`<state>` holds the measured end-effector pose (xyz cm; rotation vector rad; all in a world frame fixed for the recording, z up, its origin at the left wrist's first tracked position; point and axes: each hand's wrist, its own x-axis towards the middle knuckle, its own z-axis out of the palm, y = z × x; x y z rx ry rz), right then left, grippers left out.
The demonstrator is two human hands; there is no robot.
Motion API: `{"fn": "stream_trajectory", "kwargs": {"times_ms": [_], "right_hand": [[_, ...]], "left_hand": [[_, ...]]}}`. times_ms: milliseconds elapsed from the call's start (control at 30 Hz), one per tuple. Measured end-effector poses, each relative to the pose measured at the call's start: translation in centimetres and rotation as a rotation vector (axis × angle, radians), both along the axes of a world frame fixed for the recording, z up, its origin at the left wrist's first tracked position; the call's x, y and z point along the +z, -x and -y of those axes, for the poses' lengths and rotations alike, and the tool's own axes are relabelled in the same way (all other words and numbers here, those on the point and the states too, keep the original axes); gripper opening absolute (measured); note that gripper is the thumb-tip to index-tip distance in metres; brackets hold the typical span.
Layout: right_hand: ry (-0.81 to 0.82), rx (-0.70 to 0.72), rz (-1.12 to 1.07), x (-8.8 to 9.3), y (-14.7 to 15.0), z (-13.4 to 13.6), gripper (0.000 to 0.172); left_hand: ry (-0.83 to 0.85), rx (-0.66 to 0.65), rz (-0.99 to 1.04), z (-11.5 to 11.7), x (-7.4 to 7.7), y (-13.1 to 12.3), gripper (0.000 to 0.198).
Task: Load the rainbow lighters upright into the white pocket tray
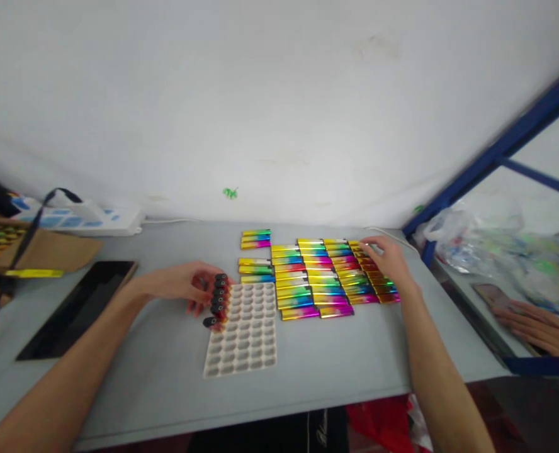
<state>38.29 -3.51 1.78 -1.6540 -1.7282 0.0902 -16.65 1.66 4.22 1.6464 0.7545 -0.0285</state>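
Hands worked far apart over the bench [157, 390]. I had the left hand [185, 282] curled at the white pocketed tray [243, 350], fingers bent close behind the black-capped reddish pieces [218, 292]; couldn't tell whether it pinched one. Right hand [388, 257] reached the far end of the rightmost column of metallic strips [324, 289], fingers bent down; grip unclear from my end. Best way, I judged: take one strip by its end, lift without dragging neighbours, left hand kept low so no capped piece tipped. Capped pieces stood along the tray's upper left edge, lowest one jutting farther left. Strips lay right of and beyond the tray in close columns, glossy, gold running into green, blue, red and magenta. Leftmost column had a gap.
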Motion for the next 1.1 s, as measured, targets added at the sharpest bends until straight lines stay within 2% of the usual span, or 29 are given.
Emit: {"fn": "stream_trajectory", "kwargs": {"times_ms": [100,267,433,533,633,733,900,1100], "right_hand": [[-0.026,-0.005,0.052,0.0,0.4,0.7,0.040],[-0.067,0.006,0.107,0.5,1.5,0.6,0.037],[-0.034,0.060,0.118,0.9,4.3,0.9,0.034],[-0.025,0.174,0.109,1.6,7.8,0.9,0.029],[0.018,0.385,0.125,2.2,11.6,0.5,0.021],[0.084,0.555,0.172,2.3,14.2,-0.3,0.015],[0.188,0.567,0.284,2.3,14.8,-1.3,0.010],[0.301,0.625,0.307,2.8,15.0,-2.2,0.011]], "left_hand": [[0.082,0.011,-0.083,0.1,0.5,-0.3,0.044],[0.093,0.006,-0.083,0.0,0.6,-0.2,0.041],[0.090,0.008,-0.087,0.0,0.6,-0.1,0.043],[0.096,0.015,-0.095,0.0,0.6,-0.2,0.049],[0.113,0.032,-0.090,0.0,0.5,-0.2,0.059],[0.113,0.019,-0.066,0.1,0.5,-0.2,0.056],[0.103,0.001,-0.039,0.2,0.6,-0.3,0.042],[0.126,0.010,-0.035,0.2,0.7,-0.5,0.043]]}}
